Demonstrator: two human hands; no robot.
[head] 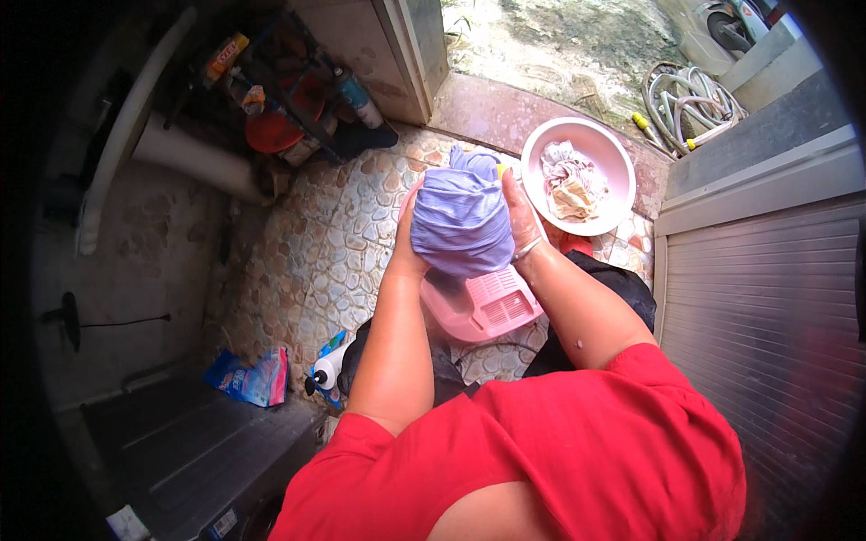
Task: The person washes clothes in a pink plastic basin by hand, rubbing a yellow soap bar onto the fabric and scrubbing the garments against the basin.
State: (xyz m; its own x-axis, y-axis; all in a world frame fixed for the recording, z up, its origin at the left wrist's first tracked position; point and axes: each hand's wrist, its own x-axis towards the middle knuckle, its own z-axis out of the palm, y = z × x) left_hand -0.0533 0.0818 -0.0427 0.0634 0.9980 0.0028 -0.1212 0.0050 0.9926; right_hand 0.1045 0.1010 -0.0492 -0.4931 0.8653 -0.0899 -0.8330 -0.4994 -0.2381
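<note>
A bunched blue-violet cloth [462, 223] is held between my two hands above a pink plastic basin [487, 321] on the floor. My left hand [408, 233] presses on the cloth's left side, its fingers mostly hidden. On the right side, my right hand [519, 209] presses against the cloth, with a pale bangle at the wrist. A small yellow thing [501, 172] shows by the right fingertips; I cannot tell what it is. Just to the right stands a round pale pink basin [625, 203] with crumpled light-coloured cloths [572, 182] in it.
On the left are a blue and pink plastic packet [250, 379], a white bottle [329, 370] and a dark ledge [196, 453]. A cluttered rack [291, 115] with a spray can [357, 98] stands at the upper left. Beyond the doorway sill [487, 111] lies a coiled hose [697, 101].
</note>
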